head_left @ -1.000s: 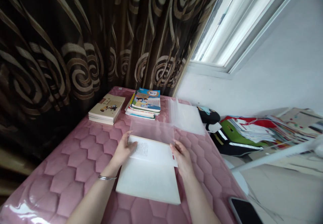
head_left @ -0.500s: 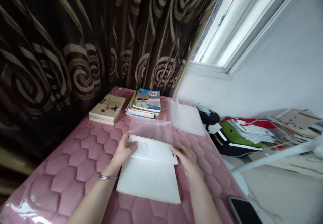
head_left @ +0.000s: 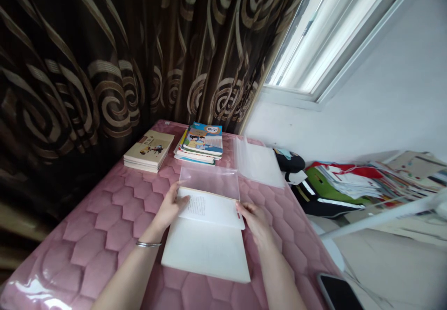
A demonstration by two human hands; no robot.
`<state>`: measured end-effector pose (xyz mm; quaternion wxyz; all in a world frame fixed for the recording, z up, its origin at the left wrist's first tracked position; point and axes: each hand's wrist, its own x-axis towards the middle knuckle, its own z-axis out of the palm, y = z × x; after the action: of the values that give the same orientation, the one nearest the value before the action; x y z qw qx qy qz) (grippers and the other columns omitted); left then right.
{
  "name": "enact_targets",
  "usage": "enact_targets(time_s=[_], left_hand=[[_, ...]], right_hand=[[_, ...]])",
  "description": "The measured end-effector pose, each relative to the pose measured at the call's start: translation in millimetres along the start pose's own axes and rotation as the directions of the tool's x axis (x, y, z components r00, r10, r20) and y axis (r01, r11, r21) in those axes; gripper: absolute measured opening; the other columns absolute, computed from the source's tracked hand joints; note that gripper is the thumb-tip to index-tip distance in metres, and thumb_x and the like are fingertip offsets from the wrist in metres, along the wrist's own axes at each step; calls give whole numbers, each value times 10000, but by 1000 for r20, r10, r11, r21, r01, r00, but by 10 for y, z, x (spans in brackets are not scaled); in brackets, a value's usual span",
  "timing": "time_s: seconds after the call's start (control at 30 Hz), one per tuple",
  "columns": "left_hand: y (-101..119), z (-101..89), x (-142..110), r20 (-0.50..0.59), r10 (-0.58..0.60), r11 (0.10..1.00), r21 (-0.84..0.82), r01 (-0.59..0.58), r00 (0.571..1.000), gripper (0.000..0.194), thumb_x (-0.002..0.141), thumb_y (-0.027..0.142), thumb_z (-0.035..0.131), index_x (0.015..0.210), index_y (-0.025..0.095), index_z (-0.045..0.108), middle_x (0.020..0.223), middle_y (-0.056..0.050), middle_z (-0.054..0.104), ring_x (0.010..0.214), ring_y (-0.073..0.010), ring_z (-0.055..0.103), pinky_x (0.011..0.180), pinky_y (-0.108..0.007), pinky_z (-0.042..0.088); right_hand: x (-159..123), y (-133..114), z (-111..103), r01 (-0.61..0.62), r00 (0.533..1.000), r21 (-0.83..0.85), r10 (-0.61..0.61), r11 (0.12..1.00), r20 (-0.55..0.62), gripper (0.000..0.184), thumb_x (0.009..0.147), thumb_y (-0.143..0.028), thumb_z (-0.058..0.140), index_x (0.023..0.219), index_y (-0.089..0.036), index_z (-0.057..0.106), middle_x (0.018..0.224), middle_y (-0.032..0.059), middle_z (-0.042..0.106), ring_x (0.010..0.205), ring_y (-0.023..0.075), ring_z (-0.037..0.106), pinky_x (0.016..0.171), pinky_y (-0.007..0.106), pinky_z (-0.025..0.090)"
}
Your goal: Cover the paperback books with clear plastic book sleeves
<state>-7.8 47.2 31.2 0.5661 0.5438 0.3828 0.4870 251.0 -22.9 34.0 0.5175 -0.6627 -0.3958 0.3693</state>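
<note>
An open book (head_left: 206, 249) lies in front of me on the padded table, its pale inner page facing up. Its upper leaf, partly printed, sits under a clear plastic book cover (head_left: 209, 179) whose free part stretches out beyond the book's far edge. My left hand (head_left: 170, 207) pinches the left edge of that leaf and plastic, thumb on top. At the right edge, my right hand (head_left: 254, 218) pinches the plastic-covered leaf between thumb and fingers. The fingers beneath the edges are partly hidden.
Farther back are a stack of beige books (head_left: 149, 151) and a stack of colourful textbooks (head_left: 200, 142). Clear plastic covers (head_left: 260, 161) lie at the back right. A phone (head_left: 338, 292) rests near the front right edge. Bags and papers (head_left: 349, 182) are piled beside the table.
My right hand has shifted very slightly left along with the edge of the plastic-covered leaf. My left hand stays almost in place.
</note>
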Motion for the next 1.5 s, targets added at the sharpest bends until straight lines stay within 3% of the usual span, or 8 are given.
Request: enact_targets(time_s=[0.4,0.6,0.73,1.03,1.27,1.4,1.5], left_hand=[[59,1,-3,16,-17,1000,-3,17,1000,541,699,272,708,1215,187,571,1040,-51,661,964,-214,602,863,-311,473],[51,-2,-2,29,-19,1000,-12,20,999,534,703,270,712,1212,186,575,883,-21,652,908,-209,606,838,-309,478],[12,6,14,2,-4,1000,5,4,1000,524,691,270,710,1192,190,579,897,-18,650,909,-198,598,831,-295,469],[-115,21,81,-78,29,999,17,-28,997,499,657,253,690,1140,198,575,1095,-43,651,1036,-195,570,908,-288,423],[-17,14,28,13,-45,997,-61,46,999,561,668,269,710,1202,186,555,1000,-38,657,893,-190,604,827,-300,475],[27,12,14,53,-59,994,-94,64,997,609,667,256,723,1244,188,542,1020,-45,671,839,-180,616,807,-301,492],[28,3,16,61,-60,993,-94,65,996,636,665,259,727,1266,186,534,1077,-63,670,907,-201,621,827,-307,490]], right_hand=[[24,29,-39,-46,999,13,46,999,3,480,547,-650,728,499,-199,571,547,3,593,575,156,503,557,266,354],[8,10,-23,-25,1000,-1,25,1000,1,485,567,-646,716,467,-205,540,538,4,588,570,160,513,553,271,366],[8,1,13,-6,999,-21,5,1000,-53,452,569,-618,713,475,-220,522,514,-10,560,546,156,497,547,275,377],[-164,-66,-71,104,979,-332,-156,938,-134,450,705,-663,575,592,-227,573,630,31,647,627,202,588,609,312,440],[-210,227,125,84,987,-6,-84,996,-136,582,638,-728,662,898,-214,581,777,79,738,728,258,686,664,351,531],[-192,264,116,63,985,-47,-69,997,-161,581,605,-731,674,845,-205,625,820,116,751,805,294,706,727,377,543],[-200,244,70,61,979,-135,-86,989,-183,544,626,-712,647,817,-202,656,864,123,754,845,302,704,765,383,534]])
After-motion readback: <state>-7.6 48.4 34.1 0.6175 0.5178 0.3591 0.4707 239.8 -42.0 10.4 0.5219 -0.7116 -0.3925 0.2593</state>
